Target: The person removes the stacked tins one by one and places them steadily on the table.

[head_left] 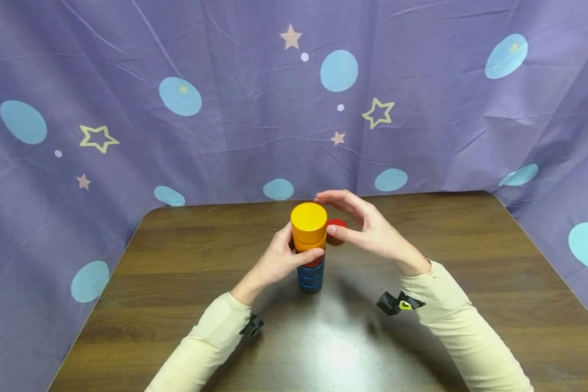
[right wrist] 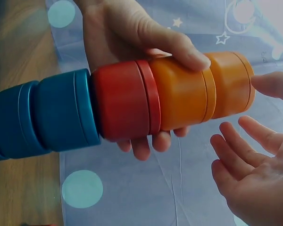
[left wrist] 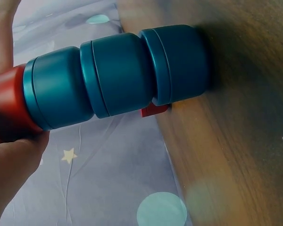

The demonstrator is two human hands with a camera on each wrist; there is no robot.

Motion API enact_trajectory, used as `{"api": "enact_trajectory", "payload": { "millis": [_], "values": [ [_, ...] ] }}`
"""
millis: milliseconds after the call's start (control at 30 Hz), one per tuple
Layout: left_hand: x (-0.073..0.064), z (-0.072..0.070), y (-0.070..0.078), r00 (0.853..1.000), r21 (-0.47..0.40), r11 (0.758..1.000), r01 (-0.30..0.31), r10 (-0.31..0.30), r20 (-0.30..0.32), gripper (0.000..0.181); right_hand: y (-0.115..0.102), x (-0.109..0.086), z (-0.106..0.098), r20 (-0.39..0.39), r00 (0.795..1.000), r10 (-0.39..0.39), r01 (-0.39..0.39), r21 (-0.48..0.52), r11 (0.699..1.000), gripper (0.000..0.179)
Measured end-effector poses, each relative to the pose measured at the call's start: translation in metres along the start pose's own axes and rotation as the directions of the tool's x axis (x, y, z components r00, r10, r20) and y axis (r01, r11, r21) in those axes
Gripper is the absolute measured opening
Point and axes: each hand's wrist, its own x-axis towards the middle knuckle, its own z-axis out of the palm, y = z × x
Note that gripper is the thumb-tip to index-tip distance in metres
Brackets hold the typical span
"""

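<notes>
A column of small lidded canisters stands upright on the table. Three blue canisters (left wrist: 118, 73) form its base, with a red canister (right wrist: 122, 99) above them and two orange canisters (right wrist: 181, 92) on top. My left hand (head_left: 286, 255) wraps around the column at the red and lower orange canisters, thumb across the near side. Beside the top orange canister (head_left: 308, 218) hovers my right hand (head_left: 372, 228), its fingers spread and loosely bent. In the right wrist view its thumb (right wrist: 273, 85) is at the lid's edge; whether it touches is unclear.
Behind the column and slightly right, another red piece (head_left: 337, 231) sits on the wooden table (head_left: 186, 283), partly covered by the right thumb. A purple patterned curtain (head_left: 245, 109) hangs along the table's back edge and sides. Both wrists wear small black cameras (head_left: 389, 304).
</notes>
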Motion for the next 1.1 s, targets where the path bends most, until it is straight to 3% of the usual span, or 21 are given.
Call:
{"api": "enact_trajectory", "payload": {
  "millis": [400, 633, 1100],
  "values": [
    [-0.002, -0.001, 0.001, 0.999, -0.025, 0.999, 0.03, -0.029, 0.038, 0.055, 0.007, 0.006, 0.015, 0.041, 0.999, 0.003, -0.003, -0.006, 1.0, 0.057],
    [-0.001, -0.001, -0.001, 0.999, -0.042, 0.999, 0.016, -0.015, 0.03, 0.055, 0.01, 0.006, 0.019, 0.03, 0.999, 0.024, -0.025, 0.05, 0.998, 0.059],
    [-0.001, -0.002, 0.0, 1.0, -0.035, 0.999, 0.001, -0.001, 0.011, 0.055, 0.006, 0.005, 0.016, 0.003, 1.0, 0.026, -0.026, 0.041, 0.999, 0.058]
  ]
}}
